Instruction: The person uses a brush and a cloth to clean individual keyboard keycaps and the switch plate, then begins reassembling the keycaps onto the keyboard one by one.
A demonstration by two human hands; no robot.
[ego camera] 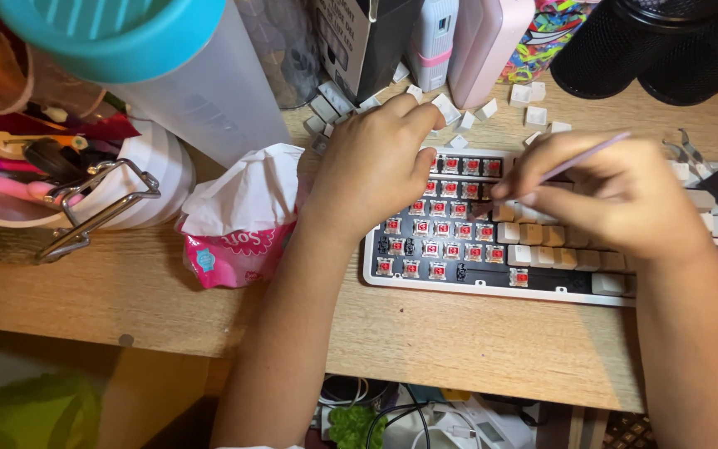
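A white mechanical keyboard [475, 283] lies on the wooden desk [459, 341], its left half stripped of keycaps so the red switches [442, 229] show. My left hand [376, 162] rests on the keyboard's upper left corner, fingers curled and touching a loose white keycap [445, 106]. My right hand [604, 195] pinches a thin lilac stick [583, 155] whose tip points down among the switches near the keyboard's middle. Beige keycaps [542, 245] remain on the right part.
Loose white keycaps [533, 104] lie scattered behind the keyboard. A pink tissue pack [238, 241] sits left of it, beside a clear jug with a teal lid [193, 75] and a cup of pens [10, 183]. A wire keycap puller [708, 175] lies at right; black mesh containers [666, 46] stand behind.
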